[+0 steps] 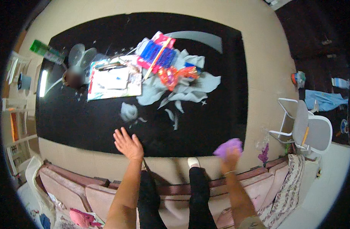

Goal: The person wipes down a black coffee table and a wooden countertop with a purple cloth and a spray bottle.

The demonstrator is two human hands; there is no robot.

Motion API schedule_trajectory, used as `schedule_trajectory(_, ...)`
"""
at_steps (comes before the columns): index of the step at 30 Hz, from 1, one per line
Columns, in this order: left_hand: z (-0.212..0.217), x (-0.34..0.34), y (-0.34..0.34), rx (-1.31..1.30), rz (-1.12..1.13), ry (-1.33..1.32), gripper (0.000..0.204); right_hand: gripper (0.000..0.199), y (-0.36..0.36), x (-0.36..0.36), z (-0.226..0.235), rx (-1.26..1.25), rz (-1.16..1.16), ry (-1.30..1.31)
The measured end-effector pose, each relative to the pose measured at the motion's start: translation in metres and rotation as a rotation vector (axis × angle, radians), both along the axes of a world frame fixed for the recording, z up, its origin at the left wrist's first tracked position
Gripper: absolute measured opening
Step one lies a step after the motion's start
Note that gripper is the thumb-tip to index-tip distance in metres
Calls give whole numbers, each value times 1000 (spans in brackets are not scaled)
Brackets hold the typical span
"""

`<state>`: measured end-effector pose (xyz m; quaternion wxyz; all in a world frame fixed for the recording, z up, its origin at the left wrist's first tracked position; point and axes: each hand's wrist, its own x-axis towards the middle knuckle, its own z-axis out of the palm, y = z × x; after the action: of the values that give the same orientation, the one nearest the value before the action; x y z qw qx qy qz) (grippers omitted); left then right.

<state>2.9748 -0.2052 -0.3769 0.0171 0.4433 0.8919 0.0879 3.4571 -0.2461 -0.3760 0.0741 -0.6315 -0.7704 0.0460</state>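
My right hand [231,158] grips a crumpled purple cloth [228,147] at the near right corner of a black glossy table [87,118] with grey flower patterns. The cloth lies over the table's edge and hides my fingertips. At the near edge, left of the middle, my left hand [128,145] is open, palm down with fingers spread; it holds nothing. The grey flower bud just beyond it is part of the tabletop's pattern.
Farther back on the table are a flat board with papers [116,82], blue-and-pink packages [156,55], an orange-red shiny wrapper [171,77] and a green-topped container [47,51]. A pink sofa [106,196] stands behind my legs. At right is a grey-and-white chair [320,133].
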Motion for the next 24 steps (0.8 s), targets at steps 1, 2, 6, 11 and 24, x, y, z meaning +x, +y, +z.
schedule_trajectory(1, -1, 2, 4, 27, -11, -10, 63, 67, -2, 32, -7, 63, -80, 58)
schedule_trajectory(2, 0, -3, 0, -4, 5, -6, 63, 69, 8, 20, 15, -56, -146, -46)
schedule_trajectory(6, 10, -3, 3, 87, -7, -125, 57, 74, 46, -34, 1, -77, -221, -164)
schedule_trajectory(11, 19, -77, -27, 179, -186, -252, 46, 79, 85, -246, 19, -215, 98, -55)
schedule_trajectory(24, 13, -305, -24, 71, -132, -28, 51, 73, 143, -587, 38, -281, 277, 79)
